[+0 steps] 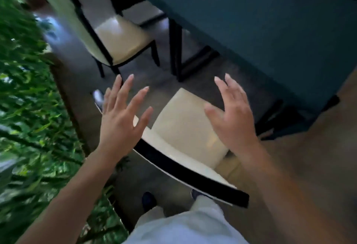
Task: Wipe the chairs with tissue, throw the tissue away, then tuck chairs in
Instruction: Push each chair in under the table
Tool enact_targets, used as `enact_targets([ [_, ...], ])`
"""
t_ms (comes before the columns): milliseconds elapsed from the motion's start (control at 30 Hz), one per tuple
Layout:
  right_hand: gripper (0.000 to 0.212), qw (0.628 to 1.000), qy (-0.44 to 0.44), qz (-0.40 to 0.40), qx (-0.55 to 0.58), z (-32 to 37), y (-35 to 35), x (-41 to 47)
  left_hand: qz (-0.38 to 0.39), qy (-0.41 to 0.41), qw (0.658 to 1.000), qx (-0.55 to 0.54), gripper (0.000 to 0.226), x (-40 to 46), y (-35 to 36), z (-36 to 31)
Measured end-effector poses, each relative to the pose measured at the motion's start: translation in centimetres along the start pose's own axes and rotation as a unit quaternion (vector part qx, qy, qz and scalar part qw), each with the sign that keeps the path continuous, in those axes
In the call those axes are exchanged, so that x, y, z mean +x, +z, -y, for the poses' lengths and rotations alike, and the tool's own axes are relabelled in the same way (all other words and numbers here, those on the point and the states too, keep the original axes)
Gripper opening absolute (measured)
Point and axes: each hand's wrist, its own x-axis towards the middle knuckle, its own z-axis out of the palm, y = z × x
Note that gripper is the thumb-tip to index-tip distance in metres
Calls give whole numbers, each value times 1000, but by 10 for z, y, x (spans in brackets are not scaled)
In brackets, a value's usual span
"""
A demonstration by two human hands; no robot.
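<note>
Both hands, left (119, 126) & right (231, 120), fingers spread, empty, above cream-cushioned black-frame chair (185, 127). Chair seat faces dark teal desk (270, 31), not tucked. Legs hidden; frame blurry.

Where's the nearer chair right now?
Head view, lower centre: the nearer chair stands pulled out from the dark table, under both open hands.

Near chair (185, 127) before table (270, 31); 2nd chair (119, 39) left (plants (25, 89) further left).
</note>
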Motion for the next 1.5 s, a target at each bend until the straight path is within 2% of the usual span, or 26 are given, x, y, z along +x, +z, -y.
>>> enact_targets([
  [133, 69, 996, 85, 6, -38, 16, 17, -53, 26, 43, 999, 10, 49, -8, 2, 33],
  [333, 65, 986, 148, 4, -75, 52, 24, -110, 106, 88, 990, 4, 51, -20, 17, 57],
  [400, 66, 981, 161, 31, -99, 64, 37, -124, 104, 90, 990, -11, 49, -25, 21, 63],
  [567, 65, 967, 173, 32, -186, 69, 58, -129, -20, 106, 992, -67, 43, -29, 35, 63],
  [767, 66, 957, 171, 23, -235, 68, 67, -126, -64, 160, 981, -89, 44, -30, 47, 69],
  [900, 73, 954, 187, 8, -235, 71, 71, -130, -28, 173, 981, -85, 43, -32, 41, 74],
  [1100, 84, 936, 196, 71, -283, 73, 70, -129, 12, 145, 984, -98, 43, -34, 37, 76],
  [1400, 87, 929, 227, 53, -287, 78, 76, -115, 45, 150, 983, -91, 45, -19, 37, 82],
  [1500, 87, 930, 230, 55, -281, 82, 79, -108, 109, 151, 981, -60, 48, -6, 28, 88],
])
